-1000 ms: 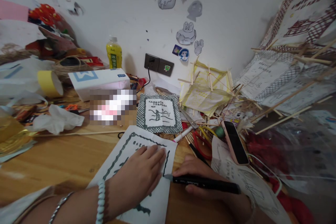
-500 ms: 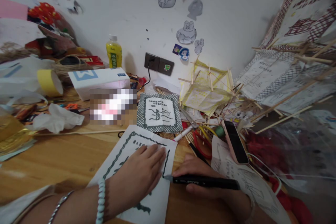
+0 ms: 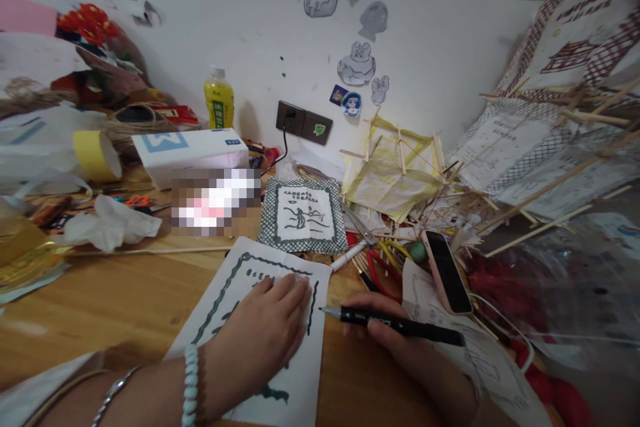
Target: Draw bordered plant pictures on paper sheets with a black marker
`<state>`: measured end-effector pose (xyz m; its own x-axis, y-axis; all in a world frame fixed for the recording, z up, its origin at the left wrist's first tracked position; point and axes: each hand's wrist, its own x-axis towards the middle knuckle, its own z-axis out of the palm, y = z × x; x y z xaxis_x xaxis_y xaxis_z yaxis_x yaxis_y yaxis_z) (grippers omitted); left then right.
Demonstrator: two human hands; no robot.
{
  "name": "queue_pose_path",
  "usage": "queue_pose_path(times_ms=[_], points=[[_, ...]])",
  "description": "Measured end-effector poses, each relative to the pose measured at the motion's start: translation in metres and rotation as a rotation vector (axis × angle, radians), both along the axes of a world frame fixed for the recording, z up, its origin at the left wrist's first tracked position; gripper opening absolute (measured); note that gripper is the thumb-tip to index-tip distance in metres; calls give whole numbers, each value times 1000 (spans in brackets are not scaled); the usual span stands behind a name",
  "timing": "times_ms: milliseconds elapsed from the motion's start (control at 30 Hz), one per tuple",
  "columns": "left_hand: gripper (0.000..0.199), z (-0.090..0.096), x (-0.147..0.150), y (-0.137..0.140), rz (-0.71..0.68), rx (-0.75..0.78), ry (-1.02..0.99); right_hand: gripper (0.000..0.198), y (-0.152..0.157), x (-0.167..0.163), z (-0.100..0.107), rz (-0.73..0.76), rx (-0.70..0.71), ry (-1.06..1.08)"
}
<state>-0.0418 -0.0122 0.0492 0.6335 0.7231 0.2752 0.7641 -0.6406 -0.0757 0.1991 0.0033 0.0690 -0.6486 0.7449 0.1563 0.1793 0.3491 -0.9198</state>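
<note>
A white sheet of paper with a dark green wavy border, brush-like marks and small writing lies slanted on the wooden table. Flat on top of it rests my left hand, fingers stretched out, hiding the middle of the drawing. My right hand grips a black marker pen. Its grey tip points left, just off the paper near the right border line. Behind the sheet lies a finished-looking drawing with a dark criss-cross frame, showing a boat and waves.
A pink phone lies on another drawn sheet at the right. Red-handled scissors, a green thread spool and a yellow paper-and-stick frame crowd the back. At left are a white box, a yellow bottle and crumpled tissue.
The marker tip has lifted away from the lower end of the right border line and moved up. My right hand has turned. The sheet has shifted slightly left under my left hand.
</note>
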Motion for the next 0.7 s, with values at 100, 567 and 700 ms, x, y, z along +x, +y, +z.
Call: queue_pose_path(times_ms=[100,567,700], points=[[30,4,0,0,87,-27,43,35,-6,-1,-2,-3,73,-91],[32,8,-3,3,52,-39,86,40,-2,-15,-1,98,296,-237],[33,8,-2,3,60,-24,73,39,-2,-17,2,95,289,-262]])
